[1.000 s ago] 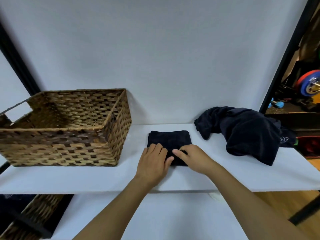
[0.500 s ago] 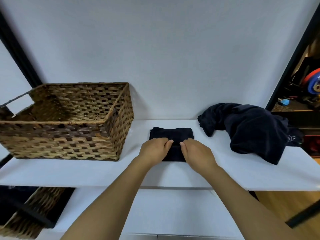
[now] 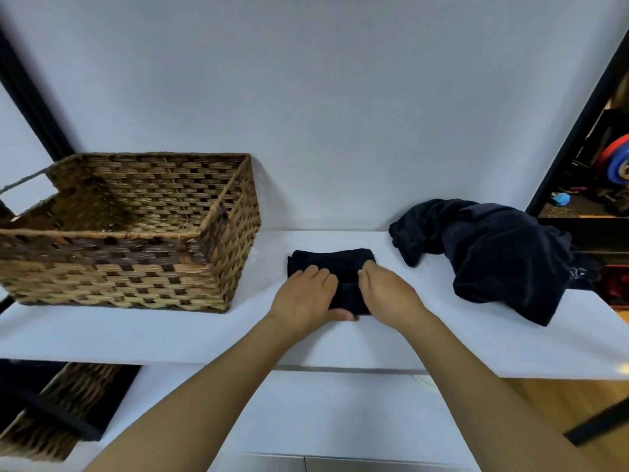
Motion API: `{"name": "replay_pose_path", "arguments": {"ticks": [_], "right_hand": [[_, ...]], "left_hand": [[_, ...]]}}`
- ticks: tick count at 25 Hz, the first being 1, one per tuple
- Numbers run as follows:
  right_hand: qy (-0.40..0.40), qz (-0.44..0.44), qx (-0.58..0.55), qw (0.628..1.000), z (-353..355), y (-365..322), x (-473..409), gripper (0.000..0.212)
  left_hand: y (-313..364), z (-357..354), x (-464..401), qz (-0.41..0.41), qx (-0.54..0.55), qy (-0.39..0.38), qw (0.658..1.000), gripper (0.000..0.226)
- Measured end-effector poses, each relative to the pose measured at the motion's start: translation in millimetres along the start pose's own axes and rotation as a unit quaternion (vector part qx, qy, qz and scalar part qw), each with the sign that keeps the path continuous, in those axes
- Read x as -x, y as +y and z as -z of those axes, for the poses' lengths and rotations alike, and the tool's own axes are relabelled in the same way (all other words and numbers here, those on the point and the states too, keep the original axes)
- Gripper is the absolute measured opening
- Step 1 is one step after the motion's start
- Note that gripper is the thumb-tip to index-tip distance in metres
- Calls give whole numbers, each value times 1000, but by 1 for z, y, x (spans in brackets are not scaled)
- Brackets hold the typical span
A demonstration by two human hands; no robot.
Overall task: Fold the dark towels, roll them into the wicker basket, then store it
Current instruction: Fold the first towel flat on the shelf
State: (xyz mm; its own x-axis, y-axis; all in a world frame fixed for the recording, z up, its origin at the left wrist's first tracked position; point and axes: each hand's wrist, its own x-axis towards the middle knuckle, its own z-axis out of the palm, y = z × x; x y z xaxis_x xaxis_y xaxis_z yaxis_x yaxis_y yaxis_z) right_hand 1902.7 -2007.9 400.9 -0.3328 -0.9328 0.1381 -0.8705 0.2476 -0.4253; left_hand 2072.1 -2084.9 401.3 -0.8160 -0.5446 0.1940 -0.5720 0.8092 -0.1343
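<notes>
A folded dark towel (image 3: pixel 332 258) lies on the white shelf (image 3: pixel 136 332) in the middle. My left hand (image 3: pixel 304 296) and my right hand (image 3: pixel 386 292) both grip its near part, fingers curled over the roll and the left thumb tucked under the near edge. The towel's near end is bunched up between my hands. The wicker basket (image 3: pixel 129 233) stands to the left on the same shelf, with nothing visible inside. A crumpled pile of dark towels (image 3: pixel 503 253) lies at the right.
A white wall closes off the back of the shelf. Below the shelf sits a lower white surface (image 3: pixel 306 413) and a second wicker basket (image 3: pixel 51 417) at the lower left. Black frame posts stand at both sides; gym weights (image 3: pixel 617 163) show at far right.
My hands have slid forward onto the folded towel and curled round its near end, which now lifts into a roll. The view has tilted slightly.
</notes>
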Motion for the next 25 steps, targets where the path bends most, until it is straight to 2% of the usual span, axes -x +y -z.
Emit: {"name": "replay_pose_path", "arguments": {"ticks": [3, 5, 7, 9, 10, 12, 14, 16, 18, 20, 23, 25], "right_hand": [[144, 116, 164, 969, -16, 3, 16, 33], [178, 148, 173, 957, -25, 7, 21, 35], [195, 143, 139, 960, -25, 9, 18, 37], [178, 120, 115, 970, -17, 1, 16, 40], [147, 92, 107, 979, -12, -3, 14, 41], [74, 39, 82, 993, -5, -7, 5, 45], [28, -11, 39, 999, 0, -3, -4, 48], [5, -52, -12, 999, 1, 0, -14, 50], [-28, -87, -36, 995, 4, 3, -23, 49], [-32, -97, -54, 993, 6, 3, -25, 48], [-6, -94, -45, 995, 0, -1, -13, 42], [64, -37, 4, 997, -10, 1, 1, 38]], "left_hand": [[-4, 7, -4, 19, 159, -38, 986, 57], [-11, 11, -11, 34, 247, -66, 966, 55], [-18, 15, -14, 47, 298, -116, 946, 55], [-18, 14, -14, 43, 265, -123, 955, 58], [-16, 9, -11, 32, 213, -91, 972, 59], [-6, -6, -2, 21, 90, 41, 995, 60], [12, -20, 9, 31, 8, 152, 988, 55], [23, -30, 8, 54, -30, 204, 977, 47], [27, -29, 4, 70, -22, 218, 973, 42], [23, -28, -2, 50, -26, 230, 972, 43], [12, -25, -15, 50, -8, 193, 980, 45], [14, -17, -20, 67, 20, 156, 985, 47]]}}
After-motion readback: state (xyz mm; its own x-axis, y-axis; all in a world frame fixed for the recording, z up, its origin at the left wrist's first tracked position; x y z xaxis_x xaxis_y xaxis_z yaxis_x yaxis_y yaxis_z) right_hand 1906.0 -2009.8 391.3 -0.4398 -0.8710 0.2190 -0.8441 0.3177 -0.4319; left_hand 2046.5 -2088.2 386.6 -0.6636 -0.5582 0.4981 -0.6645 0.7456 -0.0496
